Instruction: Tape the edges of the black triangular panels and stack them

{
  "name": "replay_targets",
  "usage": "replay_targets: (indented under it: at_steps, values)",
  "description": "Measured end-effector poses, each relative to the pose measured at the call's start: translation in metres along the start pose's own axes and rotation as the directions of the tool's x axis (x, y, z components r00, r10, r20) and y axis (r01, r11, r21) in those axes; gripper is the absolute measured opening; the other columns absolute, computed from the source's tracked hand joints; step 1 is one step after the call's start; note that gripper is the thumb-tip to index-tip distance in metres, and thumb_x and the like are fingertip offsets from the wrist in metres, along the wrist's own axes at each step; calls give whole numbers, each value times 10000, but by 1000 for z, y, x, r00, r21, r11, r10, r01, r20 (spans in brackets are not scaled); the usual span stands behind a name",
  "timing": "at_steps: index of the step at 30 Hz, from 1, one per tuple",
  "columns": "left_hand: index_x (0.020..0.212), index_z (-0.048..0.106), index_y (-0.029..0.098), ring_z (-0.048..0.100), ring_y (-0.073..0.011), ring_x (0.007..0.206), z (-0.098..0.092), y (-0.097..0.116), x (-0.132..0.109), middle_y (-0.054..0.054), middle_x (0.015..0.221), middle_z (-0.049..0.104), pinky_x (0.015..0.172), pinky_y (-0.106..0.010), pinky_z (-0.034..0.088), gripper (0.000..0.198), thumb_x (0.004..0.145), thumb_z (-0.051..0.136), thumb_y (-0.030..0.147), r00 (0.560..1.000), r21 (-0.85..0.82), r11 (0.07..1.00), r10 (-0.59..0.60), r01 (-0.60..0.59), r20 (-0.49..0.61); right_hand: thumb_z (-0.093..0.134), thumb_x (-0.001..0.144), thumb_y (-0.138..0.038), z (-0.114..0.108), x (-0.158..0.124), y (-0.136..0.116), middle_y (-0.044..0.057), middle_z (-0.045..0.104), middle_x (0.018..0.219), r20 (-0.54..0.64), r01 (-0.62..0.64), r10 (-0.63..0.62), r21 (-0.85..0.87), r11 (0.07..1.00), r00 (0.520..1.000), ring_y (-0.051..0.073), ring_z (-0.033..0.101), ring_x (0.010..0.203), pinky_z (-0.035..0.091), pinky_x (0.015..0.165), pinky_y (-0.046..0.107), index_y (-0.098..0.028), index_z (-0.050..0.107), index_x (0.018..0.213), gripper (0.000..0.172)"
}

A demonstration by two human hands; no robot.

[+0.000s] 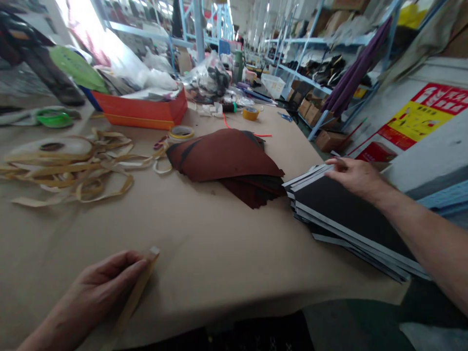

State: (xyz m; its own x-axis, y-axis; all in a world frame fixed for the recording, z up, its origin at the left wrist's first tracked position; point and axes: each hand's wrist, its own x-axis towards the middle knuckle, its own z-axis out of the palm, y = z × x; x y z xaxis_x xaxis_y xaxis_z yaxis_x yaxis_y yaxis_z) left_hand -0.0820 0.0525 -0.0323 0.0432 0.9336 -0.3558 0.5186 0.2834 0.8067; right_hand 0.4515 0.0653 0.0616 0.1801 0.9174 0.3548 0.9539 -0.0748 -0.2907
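My left hand (106, 282) lies near the table's front edge, its fingers pinched on a tan paper strip (137, 292) that runs back toward me. My right hand (353, 176) reaches out to the right and rests on the far end of a stack of black sheets with pale edges (347, 219); its fingers curl at the top sheet's corner. A pile of dark red-brown leather pieces (228, 158) lies in the middle of the brown paper-covered table (204, 243), just left of the black stack.
A tangle of tan peeled strips (73, 170) and a white tape reel (53, 146) lie at the left. Behind stand an orange box (144, 113), tape rolls (181, 132), plastic bags and clutter. Blue shelving (310, 58) runs along the right, past the table's edge.
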Motion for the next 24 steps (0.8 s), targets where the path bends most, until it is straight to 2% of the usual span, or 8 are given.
replay_targets:
  at_steps: [2, 4, 6, 11, 13, 18, 22, 24]
  values:
    - [636, 669, 213, 508, -145, 629, 2, 10, -5, 24, 613, 601, 564, -200, 412, 594, 407, 690, 760, 999, -49, 998, -33, 33, -2, 717, 734, -248, 33, 14, -57, 14, 634, 866, 95, 171, -174, 40, 985, 980, 155, 594, 748, 440, 719, 256, -221, 678, 1057, 326]
    - [632, 662, 204, 483, -137, 617, 4, 16, -10, 27, 596, 583, 558, -196, 393, 584, 403, 707, 739, 998, -76, 995, -62, 62, 3, 677, 781, -262, 61, 26, -108, 45, 612, 1007, 236, 399, -381, -32, 916, 894, 170, 596, 859, 439, 792, 262, -211, 607, 1204, 433]
    - [633, 657, 201, 467, -132, 608, 4, 18, -13, 31, 588, 571, 554, -195, 386, 551, 423, 718, 706, 998, -106, 992, -66, 67, 7, 656, 805, -298, 82, 38, -141, 76, 576, 1112, 328, 464, -398, -152, 873, 856, 194, 594, 899, 442, 777, 277, -218, 544, 1285, 499]
    - [685, 664, 201, 472, -135, 645, 3, 5, -12, 19, 645, 579, 579, -193, 398, 435, 572, 687, 620, 999, -122, 992, 45, -43, 14, 549, 882, -286, 102, 61, -154, 74, 615, 989, 392, 473, -364, -230, 851, 845, 185, 601, 844, 429, 706, 266, -209, 693, 1052, 237]
    - [704, 658, 195, 466, -131, 644, 4, -2, -9, 13, 654, 571, 578, -191, 396, 413, 620, 664, 599, 996, -119, 989, 89, -85, 22, 476, 922, -280, 100, 66, -152, 67, 628, 942, 388, 476, -366, -240, 846, 846, 164, 598, 827, 423, 709, 254, -199, 719, 963, 260]
    - [693, 622, 171, 448, -115, 606, 6, -7, -8, 17, 627, 528, 558, -191, 382, 390, 695, 621, 561, 984, -119, 978, 174, -169, 30, 425, 946, -275, 65, 64, -170, 75, 641, 979, 286, 468, -393, -277, 839, 874, 194, 589, 881, 421, 722, 283, -185, 695, 990, 288]
    - [685, 590, 158, 402, -98, 559, 5, -4, -10, 30, 590, 477, 512, -190, 348, 391, 725, 600, 546, 981, -127, 978, 179, -168, 75, 492, 924, -278, -9, 53, -187, 82, 618, 901, 112, 461, -451, -326, 825, 886, 231, 577, 889, 423, 742, 330, -184, 673, 1038, 234]
    - [698, 585, 153, 393, -92, 567, 0, -2, -12, 33, 599, 472, 522, -189, 340, 386, 744, 592, 537, 975, -146, 975, 187, -169, 117, 564, 894, -298, -50, 50, -187, 58, 596, 900, 64, 450, -445, -142, 882, 893, 244, 555, 973, 416, 815, 337, -212, 689, 979, 174]
